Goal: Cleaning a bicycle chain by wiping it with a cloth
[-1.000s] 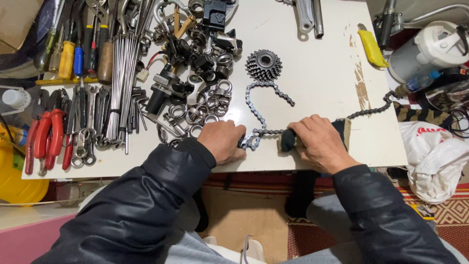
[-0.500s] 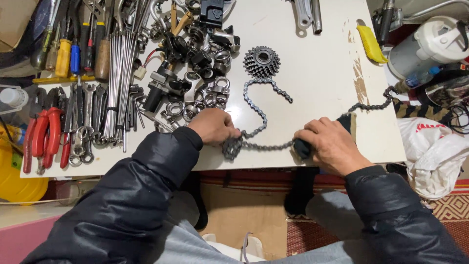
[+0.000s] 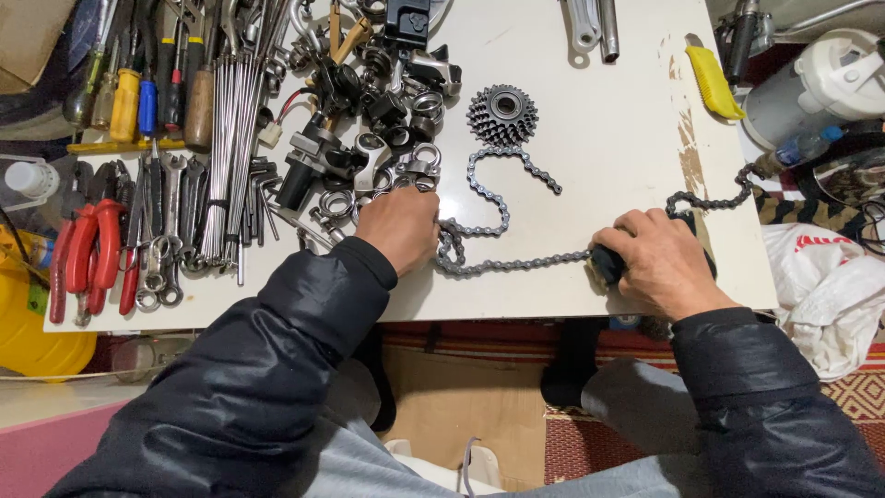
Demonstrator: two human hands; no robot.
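A grey bicycle chain (image 3: 502, 203) snakes over the white table (image 3: 599, 120), from a toothed cassette (image 3: 501, 113) down to the front edge. My left hand (image 3: 398, 226) pinches the chain where it bunches up, just left of the table's middle. My right hand (image 3: 659, 263) is closed around a dark block-shaped object near the front right edge, and the chain runs straight through it. Beyond my right hand the chain continues up to the table's right edge (image 3: 710, 198).
Bike parts, rings and clamps (image 3: 369, 111) crowd the table behind my left hand. Wrenches, spokes, screwdrivers and red pliers (image 3: 88, 254) lie at the left. A yellow knife (image 3: 712, 81) sits far right. A white container (image 3: 830, 78) and a plastic bag (image 3: 830, 295) stand off the right edge.
My hands have moved apart: the left slid left with the chain, the right slid right along it. The stretch of chain between them is longer and straighter.
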